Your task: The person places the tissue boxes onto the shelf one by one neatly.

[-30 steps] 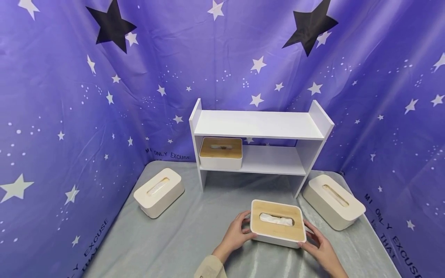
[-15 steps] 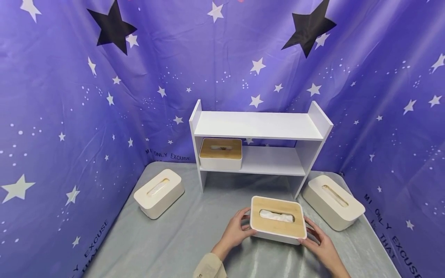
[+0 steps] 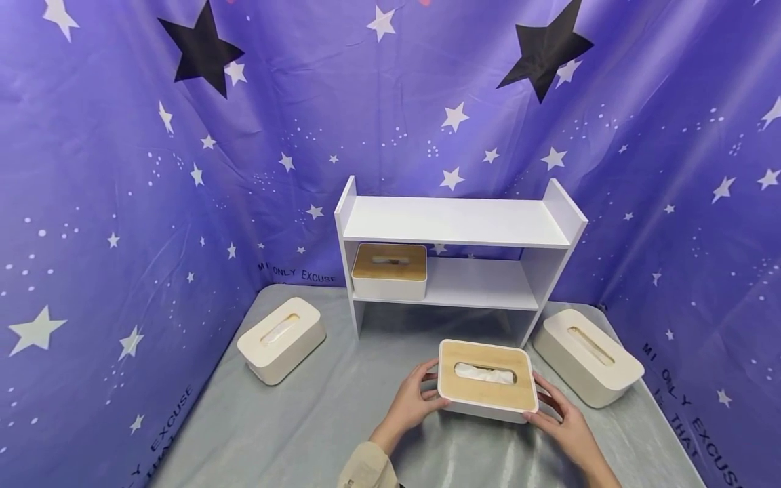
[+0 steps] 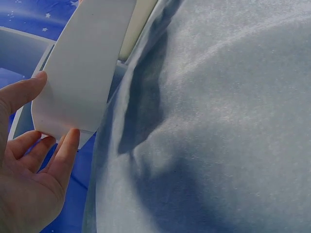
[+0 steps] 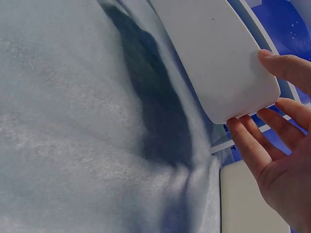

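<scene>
A white tissue box point(image 3: 487, 388) with a wood-coloured lid is held between both hands in front of the shelf. The left hand point(image 3: 407, 404) grips its left end, thumb at the near corner and fingers along the side. At the opposite end the right hand point(image 3: 566, 425) grips in the same way. White tissue shows in the lid's slot. In the left wrist view the box's white side point(image 4: 80, 68) stands above the cloth, with its shadow apart from it. The right wrist view shows the fingertips point(image 5: 235, 127) against the box's end.
Behind stands a white two-tier shelf point(image 3: 454, 220). A similar wood-lidded tissue box point(image 3: 389, 272) sits at the left of its lower tier. Cream tissue boxes lie on the grey cloth at left point(image 3: 282, 340) and right point(image 3: 587, 358). A purple starry curtain point(image 3: 268, 122) surrounds the table.
Both hands have raised the wood-lidded tissue box slightly and moved it a little toward the shelf. The other boxes have stayed put; the head view has shifted slightly.
</scene>
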